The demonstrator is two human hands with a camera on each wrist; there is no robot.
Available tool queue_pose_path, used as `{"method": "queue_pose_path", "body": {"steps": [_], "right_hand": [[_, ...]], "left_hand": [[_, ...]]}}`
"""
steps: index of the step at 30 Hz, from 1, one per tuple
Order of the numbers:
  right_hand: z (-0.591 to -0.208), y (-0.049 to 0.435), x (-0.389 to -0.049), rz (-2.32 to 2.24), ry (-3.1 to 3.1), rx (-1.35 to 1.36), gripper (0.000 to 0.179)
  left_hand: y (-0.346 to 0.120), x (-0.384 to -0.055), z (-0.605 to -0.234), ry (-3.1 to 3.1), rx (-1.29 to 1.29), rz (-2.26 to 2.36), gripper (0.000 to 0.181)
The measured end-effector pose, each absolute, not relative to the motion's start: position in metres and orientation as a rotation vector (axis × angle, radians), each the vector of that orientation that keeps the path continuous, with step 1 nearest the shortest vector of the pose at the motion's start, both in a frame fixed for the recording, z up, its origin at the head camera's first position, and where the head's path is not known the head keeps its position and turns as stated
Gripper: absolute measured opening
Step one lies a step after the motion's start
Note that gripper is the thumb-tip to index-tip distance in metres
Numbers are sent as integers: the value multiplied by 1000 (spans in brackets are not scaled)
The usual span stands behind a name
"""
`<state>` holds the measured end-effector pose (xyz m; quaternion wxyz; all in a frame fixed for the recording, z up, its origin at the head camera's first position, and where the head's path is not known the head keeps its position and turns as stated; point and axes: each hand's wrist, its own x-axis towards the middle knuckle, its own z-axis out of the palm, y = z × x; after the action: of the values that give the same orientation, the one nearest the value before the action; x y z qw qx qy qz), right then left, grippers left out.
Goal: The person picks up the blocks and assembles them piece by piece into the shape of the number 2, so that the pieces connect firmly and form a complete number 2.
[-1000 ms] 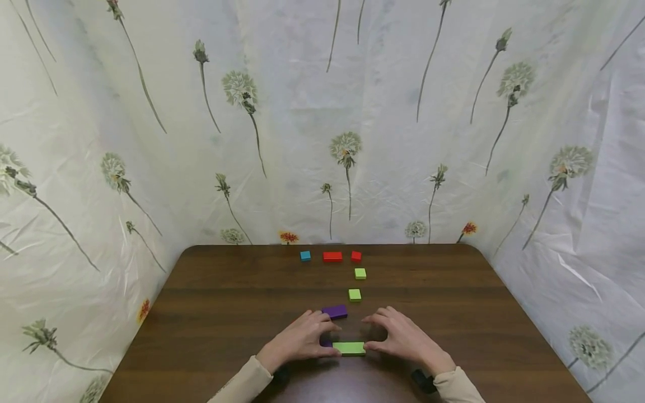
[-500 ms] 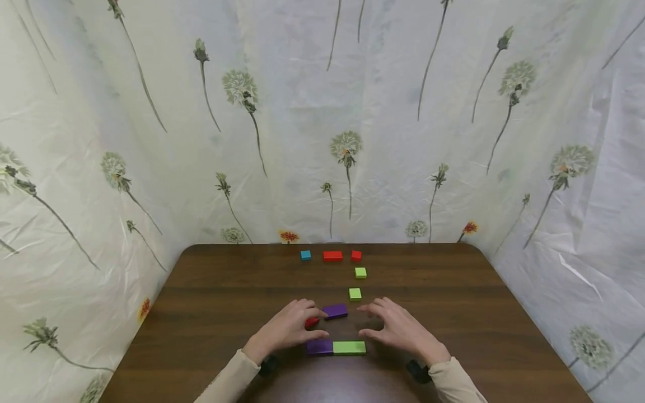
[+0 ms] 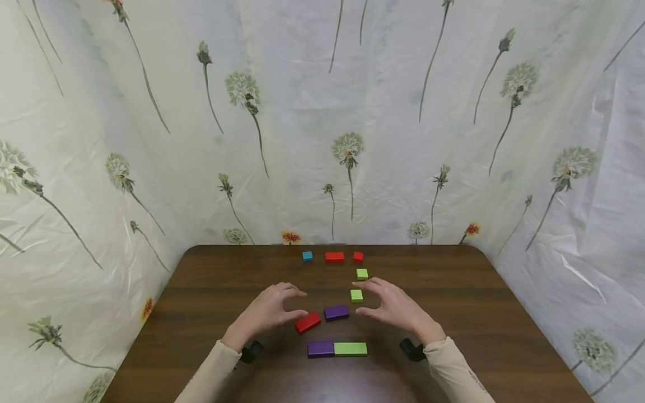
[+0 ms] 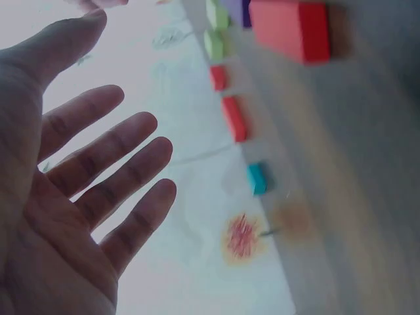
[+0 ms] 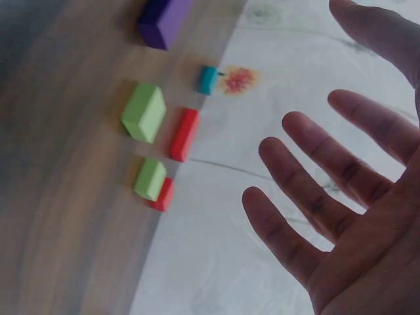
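Note:
My left hand (image 3: pixel 269 309) hovers over the table with fingers spread and nothing in them, its thumb tip close to a tilted red block (image 3: pixel 308 322). My right hand (image 3: pixel 395 305) is likewise empty, its fingertips near a small light green block (image 3: pixel 356 295). Between the hands lies a purple block (image 3: pixel 336 312), slightly turned. Nearer the front edge, a second purple block (image 3: pixel 320 349) and a long light green block (image 3: pixel 350 348) lie end to end in a straight row. In the wrist views both palms show bare, the left (image 4: pixel 79 197) and the right (image 5: pixel 354 190).
Toward the back of the brown table (image 3: pixel 227 274) lie a small blue block (image 3: pixel 307 256), a long red block (image 3: pixel 335 257) and a small red block (image 3: pixel 358 256). Another small green block (image 3: pixel 361 274) sits just in front. A flower-printed curtain (image 3: pixel 302 140) surrounds the table's back and sides.
Both hands have drawn away from the purple and green row and moved forward; the left also went leftward. The row and the tilted red block are uncovered now. The blocks stay in place.

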<state>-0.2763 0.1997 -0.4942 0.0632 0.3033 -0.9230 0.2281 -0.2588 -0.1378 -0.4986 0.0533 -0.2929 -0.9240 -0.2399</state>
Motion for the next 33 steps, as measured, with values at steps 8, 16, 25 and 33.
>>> {"method": "queue_pose_path", "body": {"steps": [8, 16, 25, 33], "right_hand": [[-476, 201, -294, 765, -2726, 902, 59], [-471, 197, -303, 882, -2687, 923, 57], [-485, 186, -313, 902, -2741, 935, 56], [-498, 172, -318, 967, -2814, 925, 66]], "left_hand": [[-169, -264, -477, -2740, -740, -838, 38], [-181, -267, -473, -2745, -723, -880, 39], [-187, -271, -481, -2764, -717, -952, 37], [-193, -273, -494, -2821, -717, -1045, 43]]}}
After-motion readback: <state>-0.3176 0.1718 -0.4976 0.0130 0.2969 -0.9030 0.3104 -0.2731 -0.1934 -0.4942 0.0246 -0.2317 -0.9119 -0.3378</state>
